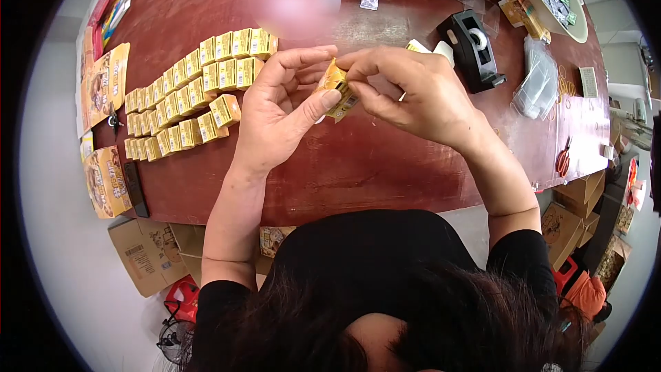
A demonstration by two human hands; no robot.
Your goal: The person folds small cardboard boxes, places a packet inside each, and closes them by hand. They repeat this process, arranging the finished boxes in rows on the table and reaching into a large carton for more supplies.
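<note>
My left hand (272,114) holds a small yellow carton (335,81) above the middle of the table, its thumb pressed against the near side. From the right, my right hand (423,96) pinches the carton's edge near its top, with the fingertips close together. One end of the carton comes to a raised point, as if a flap stands up; whether anything is inside is hidden. To the left of my left hand, several similar yellow cartons (182,100) stand in three slanting rows on the dark red table (344,182).
Right of my hands are a black tape dispenser (468,52), clear plastic bags (537,79), rubber bands and red-handled scissors (564,160). A bowl (580,27) of sachets stands at the far right; several loose sachets (372,0) lie at the back. Printed packages (107,182) line the left edge.
</note>
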